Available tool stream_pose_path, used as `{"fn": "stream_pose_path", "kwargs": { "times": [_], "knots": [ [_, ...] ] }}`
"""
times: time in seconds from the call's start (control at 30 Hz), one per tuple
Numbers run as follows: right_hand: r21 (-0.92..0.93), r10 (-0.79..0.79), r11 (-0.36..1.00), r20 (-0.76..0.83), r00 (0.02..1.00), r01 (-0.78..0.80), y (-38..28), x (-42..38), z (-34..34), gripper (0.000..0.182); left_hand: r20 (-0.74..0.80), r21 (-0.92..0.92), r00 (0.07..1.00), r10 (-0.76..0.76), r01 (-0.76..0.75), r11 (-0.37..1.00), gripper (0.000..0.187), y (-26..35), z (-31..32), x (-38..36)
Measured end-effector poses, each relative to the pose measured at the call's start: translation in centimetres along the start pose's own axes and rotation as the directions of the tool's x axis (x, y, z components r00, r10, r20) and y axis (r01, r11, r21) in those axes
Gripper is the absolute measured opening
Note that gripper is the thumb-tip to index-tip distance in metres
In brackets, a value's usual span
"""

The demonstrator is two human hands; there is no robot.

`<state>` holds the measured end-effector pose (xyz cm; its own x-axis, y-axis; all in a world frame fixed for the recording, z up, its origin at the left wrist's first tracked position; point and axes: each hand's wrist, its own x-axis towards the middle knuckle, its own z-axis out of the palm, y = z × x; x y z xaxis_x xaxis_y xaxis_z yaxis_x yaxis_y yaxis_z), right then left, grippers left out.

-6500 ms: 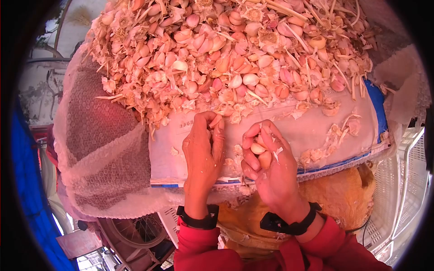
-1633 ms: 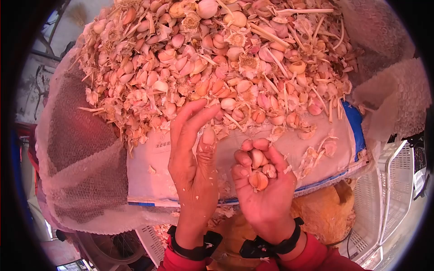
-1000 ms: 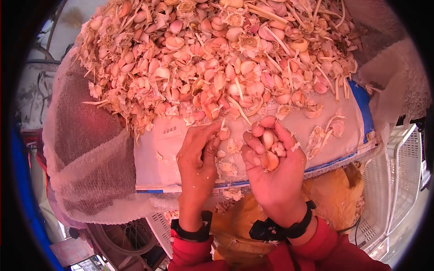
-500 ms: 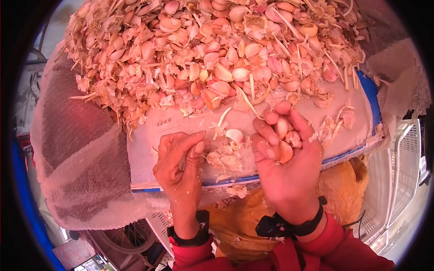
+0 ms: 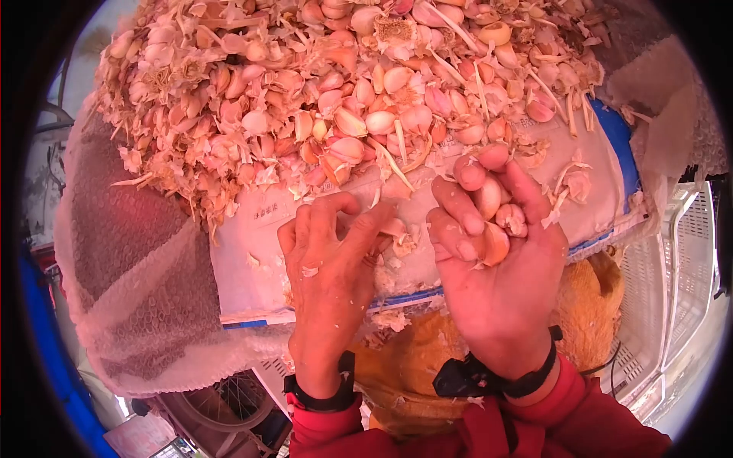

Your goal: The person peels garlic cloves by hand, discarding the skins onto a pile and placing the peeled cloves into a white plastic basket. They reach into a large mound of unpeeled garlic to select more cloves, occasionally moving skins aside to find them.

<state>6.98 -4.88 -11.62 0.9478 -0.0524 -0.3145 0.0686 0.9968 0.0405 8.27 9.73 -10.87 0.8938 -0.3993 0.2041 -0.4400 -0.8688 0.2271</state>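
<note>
My right hand (image 5: 500, 267), palm up with curled fingers, cradles several garlic cloves (image 5: 496, 243). One clove sits against the thumb, and others rest between the fingers and palm. My left hand (image 5: 332, 259) is lowered over the paper-like sheet (image 5: 252, 282), thumb and bent index finger apart. Its thumb tip is right beside a pale clove and papery garlic skins (image 5: 405, 240), partly covering them. A flake of skin sticks to the back of this hand. Beyond both hands lies a large heap of garlic cloves (image 5: 347, 122) mixed with skins and dry stalks.
Bubble wrap (image 5: 145, 305) drapes over the left side. A blue edge (image 5: 615, 137) borders the sheet at right. White plastic crates (image 5: 645, 305) stand at lower right, an orange sack (image 5: 412, 366) hangs below, and a spoked wheel (image 5: 229, 404) shows at lower left.
My left hand has moved right and forward, from a near pinch to over the loose clove and skins. The right hand keeps its cloves. The view has shifted slightly.
</note>
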Motion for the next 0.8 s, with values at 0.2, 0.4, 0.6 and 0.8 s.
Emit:
{"fn": "stream_pose_path", "kwargs": {
  "times": [0.2,0.4,0.6,0.8],
  "knots": [
    [-0.015,-0.006,1.0,0.001,1.0,0.006,-0.1,0.0,0.0,0.023,-0.056,-0.03,0.998,0.015,-0.017,0.999,0.032,-0.1,0.8,-0.2],
    [-0.027,0.006,1.0,-0.01,1.0,-0.006,0.2,0.1,-0.1,0.024,-0.046,0.01,0.995,0.087,-0.087,0.996,0.031,-0.3,1.2,-0.4],
    [-0.048,0.003,0.999,-0.011,1.0,-0.003,0.3,0.2,-0.3,0.025,-0.041,-0.071,0.987,0.158,-0.161,0.984,0.032,-0.5,1.7,-0.1],
    [-0.056,0.006,0.998,-0.024,1.0,-0.007,0.3,0.2,-0.3,0.024,-0.062,-0.15,0.99,0.126,-0.134,0.98,0.027,-0.3,2.3,-0.2]
  ]
}}
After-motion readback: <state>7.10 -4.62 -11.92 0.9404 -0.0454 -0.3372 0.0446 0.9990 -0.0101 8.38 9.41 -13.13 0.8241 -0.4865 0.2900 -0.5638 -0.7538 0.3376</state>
